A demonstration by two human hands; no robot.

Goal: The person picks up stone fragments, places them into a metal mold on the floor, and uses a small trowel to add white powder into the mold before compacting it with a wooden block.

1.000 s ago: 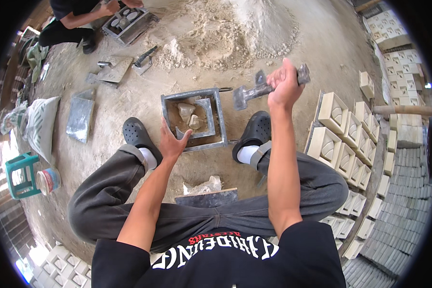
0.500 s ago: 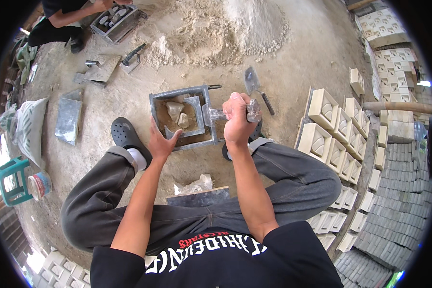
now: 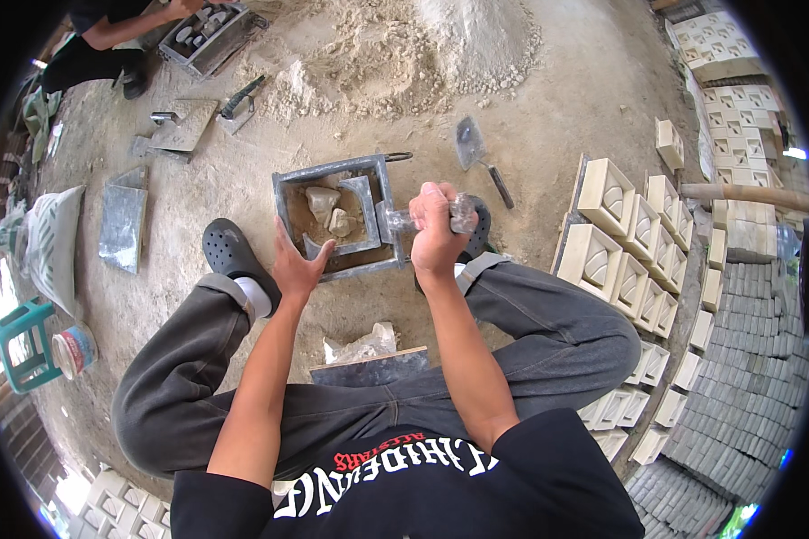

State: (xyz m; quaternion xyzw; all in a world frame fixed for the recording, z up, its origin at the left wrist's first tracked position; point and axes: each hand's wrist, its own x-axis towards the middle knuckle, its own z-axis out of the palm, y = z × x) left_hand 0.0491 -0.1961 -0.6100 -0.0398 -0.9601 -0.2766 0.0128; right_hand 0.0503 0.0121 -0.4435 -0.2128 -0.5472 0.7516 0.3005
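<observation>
Between dark clogs (image 3: 234, 251) lay a metal mould (image 3: 333, 168), the left hand (image 3: 297, 264) spread against its near-left corner, the right hand (image 3: 435, 229) clenched around a metal tamper (image 3: 399, 221) at the mould's right wall.

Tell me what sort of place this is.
Probably a small block-making workshop: pale patterned blocks stand in rows at the right, a powdery heap lies ahead, and the left hand touches a box-like grey frame.

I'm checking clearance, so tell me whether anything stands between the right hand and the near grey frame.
Only the metal tool gripped in the right hand: it overlaps the right side of the grey frame in view; contact is unclear. Nothing else visible intervenes.
</observation>
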